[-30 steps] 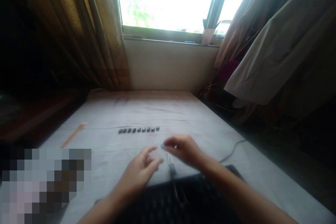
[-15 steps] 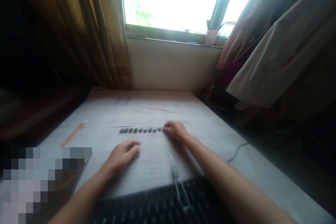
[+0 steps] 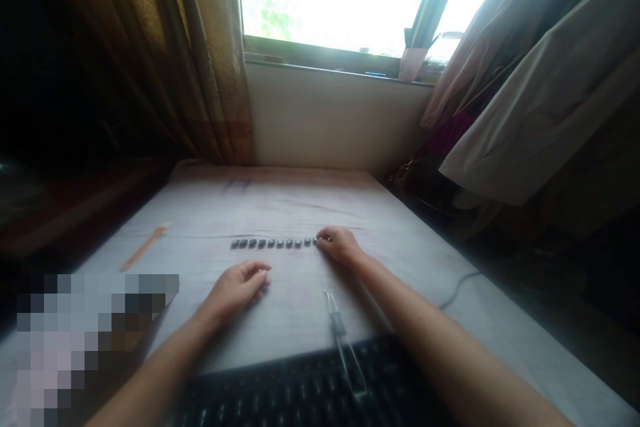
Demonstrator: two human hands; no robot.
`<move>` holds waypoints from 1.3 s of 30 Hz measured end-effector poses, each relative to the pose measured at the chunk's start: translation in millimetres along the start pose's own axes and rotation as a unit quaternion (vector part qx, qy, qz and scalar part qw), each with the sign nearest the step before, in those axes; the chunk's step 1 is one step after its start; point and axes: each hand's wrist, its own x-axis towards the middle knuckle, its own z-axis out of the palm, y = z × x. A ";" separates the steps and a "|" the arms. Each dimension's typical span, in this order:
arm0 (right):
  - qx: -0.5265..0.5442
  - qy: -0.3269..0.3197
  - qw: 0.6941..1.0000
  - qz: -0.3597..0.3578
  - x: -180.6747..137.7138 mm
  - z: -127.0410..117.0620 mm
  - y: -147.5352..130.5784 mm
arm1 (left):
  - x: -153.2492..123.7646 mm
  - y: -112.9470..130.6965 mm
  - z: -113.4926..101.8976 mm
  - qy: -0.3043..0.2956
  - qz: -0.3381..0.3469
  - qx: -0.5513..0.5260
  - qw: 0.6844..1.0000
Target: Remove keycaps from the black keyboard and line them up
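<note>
Pinching a keycap, the right grip has reached the row (left grip: closure unclear).

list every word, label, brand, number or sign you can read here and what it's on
No text can be read anywhere.
Keyboard: any key markings are too dark and blurred to read.
Row of small dark pieces: too small to show any markings.
Wire tool: no lettering can be made out.
Purple marks on the pale cloth: too blurred to tell whether they are letters.
</note>
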 end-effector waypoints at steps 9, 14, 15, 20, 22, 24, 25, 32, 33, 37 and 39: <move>-0.003 0.010 1.000 -0.014 -1.8 -2.9 0.2 | -0.9 0.9 0.2 0.001 0.002 -0.005 1.000; -0.011 0.010 1.000 -0.013 -1.2 -1.2 -0.3 | -2.4 3.5 0.6 0.002 -0.003 -0.010 1.000; -0.013 0.010 1.000 -0.013 -0.9 -0.7 -0.1 | -2.4 3.9 0.7 0.003 -0.004 -0.011 1.000; -0.022 0.009 1.000 -0.017 0.3 0.5 1.2 | -1.8 4.1 0.9 0.006 -0.005 -0.012 1.000; -0.023 0.007 0.999 -0.021 0.5 0.3 1.7 | -1.6 4.1 0.8 0.006 -0.004 -0.012 1.000; -0.023 0.006 0.999 -0.024 0.6 0.2 1.9 | -1.6 4.1 0.6 0.006 -0.004 -0.013 1.000; -0.023 0.005 0.999 -0.025 0.6 0.1 2.0 | -1.6 4.1 0.6 0.005 -0.004 -0.013 1.000; -0.022 0.011 0.999 -0.031 -0.2 0.6 2.3 | -1.9 2.8 0.2 0.001 -0.003 -0.017 1.000; -0.024 0.013 0.999 -0.033 -0.5 0.6 2.4 | -1.8 2.5 0.1 0.000 -0.004 -0.018 1.000; -0.033 0.025 0.998 -0.044 -2.1 -0.2 2.1 | -0.1 1.5 0.2 -0.003 -0.007 -0.021 1.000; -0.040 0.036 0.997 -0.055 -2.8 -0.4 0.2 | 1.5 0.8 0.7 -0.002 -0.009 -0.022 1.000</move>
